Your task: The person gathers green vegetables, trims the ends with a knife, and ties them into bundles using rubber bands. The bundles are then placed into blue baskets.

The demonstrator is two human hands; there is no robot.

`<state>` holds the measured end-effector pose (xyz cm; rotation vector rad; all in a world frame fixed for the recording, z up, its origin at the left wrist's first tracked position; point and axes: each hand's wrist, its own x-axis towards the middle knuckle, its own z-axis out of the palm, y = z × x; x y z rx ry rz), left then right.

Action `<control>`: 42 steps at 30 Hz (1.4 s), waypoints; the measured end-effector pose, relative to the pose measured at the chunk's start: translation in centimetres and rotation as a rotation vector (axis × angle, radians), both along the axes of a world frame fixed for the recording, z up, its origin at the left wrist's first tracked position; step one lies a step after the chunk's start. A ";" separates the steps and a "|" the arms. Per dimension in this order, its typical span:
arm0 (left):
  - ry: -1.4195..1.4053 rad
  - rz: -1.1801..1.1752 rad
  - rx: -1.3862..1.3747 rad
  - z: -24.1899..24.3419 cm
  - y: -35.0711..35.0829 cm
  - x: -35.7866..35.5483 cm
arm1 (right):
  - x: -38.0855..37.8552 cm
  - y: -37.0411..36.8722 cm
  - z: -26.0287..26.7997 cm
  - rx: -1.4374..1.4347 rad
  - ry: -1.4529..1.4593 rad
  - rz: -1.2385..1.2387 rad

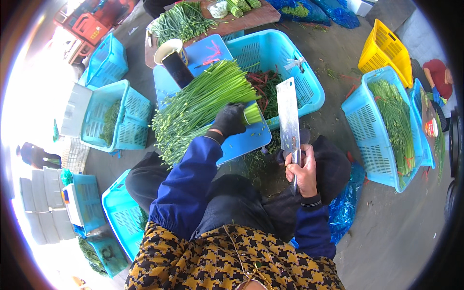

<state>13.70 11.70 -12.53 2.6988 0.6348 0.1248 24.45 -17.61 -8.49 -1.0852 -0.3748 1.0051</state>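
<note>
My left hand (231, 119), in a dark glove, grips a bundle of green flowering chives (252, 113) near its cut stem ends, where a pale band goes round it. The bundle lies on a blue board (246, 139), against a larger loose pile of flowering chives (206, 96). My bare right hand (302, 170) is closed round the handle of a cleaver (289, 112), its broad metal blade pointing away from me, right of the board. Behind the pile stand a dark phone-like slab (177, 69) and a pale tub (170, 49). A small knife with a pink handle (211, 62) lies on the board.
A blue plastic crate (315, 85) with trimmings and red ties stands beyond the cleaver. More chives lie on a brown board (250, 21) ahead. Crates flank me, one with chives (384, 145) at right. A blue plastic bag (348, 203) lies by my right knee. A person (436, 78) works far right.
</note>
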 end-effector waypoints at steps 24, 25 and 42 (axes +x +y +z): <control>0.127 0.173 -0.064 2.9 -2.5 1.6 | -1.9 2.9 -0.8 -0.230 -0.798 0.090; 0.124 0.176 -0.060 3.1 -2.5 1.6 | -2.0 2.9 -0.8 -0.239 -0.806 0.074; 0.094 0.163 0.105 -0.3 -1.4 2.3 | -1.4 2.3 0.2 -0.204 -0.777 0.035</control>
